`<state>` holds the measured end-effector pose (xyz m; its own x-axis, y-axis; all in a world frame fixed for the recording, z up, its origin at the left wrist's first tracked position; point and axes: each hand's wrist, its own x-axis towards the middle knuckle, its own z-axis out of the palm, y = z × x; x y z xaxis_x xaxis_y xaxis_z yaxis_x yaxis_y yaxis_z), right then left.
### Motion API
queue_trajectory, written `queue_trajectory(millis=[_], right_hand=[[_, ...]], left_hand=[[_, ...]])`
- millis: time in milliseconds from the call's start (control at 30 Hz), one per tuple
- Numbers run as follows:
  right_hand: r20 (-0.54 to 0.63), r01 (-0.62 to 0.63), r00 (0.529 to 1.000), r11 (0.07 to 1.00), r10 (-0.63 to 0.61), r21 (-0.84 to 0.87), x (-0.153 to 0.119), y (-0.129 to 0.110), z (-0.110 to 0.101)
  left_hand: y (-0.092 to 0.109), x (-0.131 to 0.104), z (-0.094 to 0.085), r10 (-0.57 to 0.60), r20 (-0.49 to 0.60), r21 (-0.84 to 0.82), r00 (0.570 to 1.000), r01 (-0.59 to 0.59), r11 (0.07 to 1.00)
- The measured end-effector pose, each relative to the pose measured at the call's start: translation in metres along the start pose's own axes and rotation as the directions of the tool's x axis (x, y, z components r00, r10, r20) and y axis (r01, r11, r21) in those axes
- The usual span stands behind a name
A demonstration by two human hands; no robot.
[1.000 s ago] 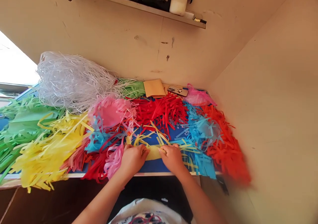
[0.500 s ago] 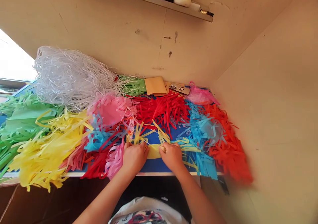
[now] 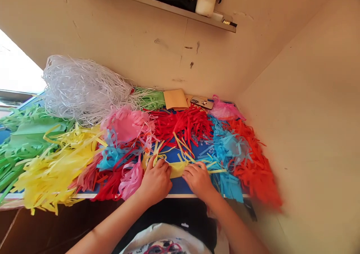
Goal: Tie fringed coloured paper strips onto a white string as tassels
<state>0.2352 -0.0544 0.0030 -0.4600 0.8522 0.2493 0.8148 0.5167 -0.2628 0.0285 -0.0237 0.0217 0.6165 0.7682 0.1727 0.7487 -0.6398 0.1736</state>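
A yellow fringed tissue-paper piece (image 3: 177,169) lies near the front edge of the blue table, its uncut band stretched between my hands and its thin strips fanning out behind and to the sides. My left hand (image 3: 157,179) is closed over the band's left end, fingers curled on it. At the right end, my right hand (image 3: 198,178) has its fingers bent together over the band, and the thumb is hidden. Close to my left hand is a bunch of pink strips (image 3: 132,179). Blue fringed paper (image 3: 232,179) lies just right of my right hand.
Fringed piles in yellow (image 3: 56,167), green (image 3: 33,137), pink (image 3: 123,124), red (image 3: 182,122) and orange-red (image 3: 255,171) cover the table. White shredded strips (image 3: 84,89), a phone (image 3: 201,102) and a brown envelope (image 3: 176,99) lie along the wall. A shelf (image 3: 168,3) hangs above.
My right hand has turned from a fist-like pinch to fingers laid over the band. My left hand has shifted slightly down. The view has moved a little.
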Motion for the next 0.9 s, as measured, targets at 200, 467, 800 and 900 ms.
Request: queue_trajectory(millis=[200,467,800,900], right_hand=[[-0.075,-0.065,0.995,0.998,0.066,0.02,0.013,0.001,-0.001],[-0.047,-0.103,0.993,0.992,0.107,0.069,0.014,0.008,0.018],[0.071,-0.286,0.957,0.954,0.28,0.091,0.037,0.025,0.02],[0.083,-0.304,0.951,0.949,0.297,0.085,0.041,0.026,0.022]], left_hand=[[0.01,-0.005,0.018,-0.136,-0.109,0.039,0.985,0.141,0.989],[-0.006,-0.013,0.025,-0.133,-0.168,-0.054,0.977,0.125,0.991],[-0.019,-0.002,0.019,-0.258,-0.112,-0.131,0.96,0.243,0.961],[-0.02,-0.001,0.02,-0.268,-0.087,-0.095,0.96,0.26,0.961]])
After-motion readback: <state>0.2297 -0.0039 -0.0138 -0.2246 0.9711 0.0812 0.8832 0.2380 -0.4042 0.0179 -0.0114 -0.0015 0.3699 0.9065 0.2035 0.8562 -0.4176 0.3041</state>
